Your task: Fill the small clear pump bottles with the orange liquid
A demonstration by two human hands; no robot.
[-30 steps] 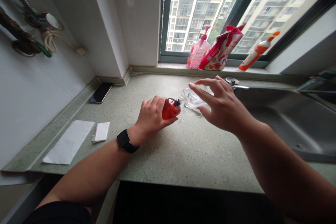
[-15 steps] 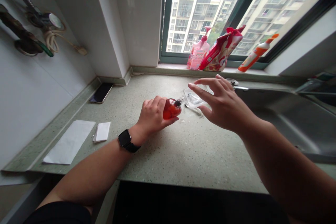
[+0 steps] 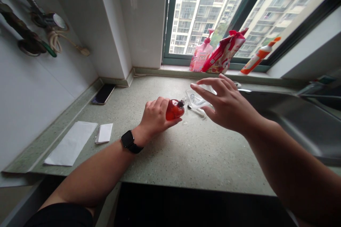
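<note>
My left hand (image 3: 157,113) is wrapped round a rounded, see-through red bottle (image 3: 173,110) with a black threaded neck, tilted toward the right. Against that neck sits the small clear mouth of a clear plastic bottle (image 3: 194,98), which lies tilted in my right hand (image 3: 223,104). My right thumb and fingers are curved about its sides, and the hand hides its far end. Below the clear bottle, a thin pale piece with a dark end (image 3: 196,110) rests on the counter. Whether liquid is passing between the two mouths is too small to make out.
A speckled green counter (image 3: 160,156) runs under both hands. Left lie a phone (image 3: 103,94), a white sheet (image 3: 70,143) and a folded white paper (image 3: 104,133). A steel sink (image 3: 301,120) is right. A pink pump bottle (image 3: 201,55), red bag (image 3: 223,53) and orange bottle (image 3: 258,58) line the sill.
The view has shifted very slightly. Both hands keep the same hold, with the two bottle mouths still together.
</note>
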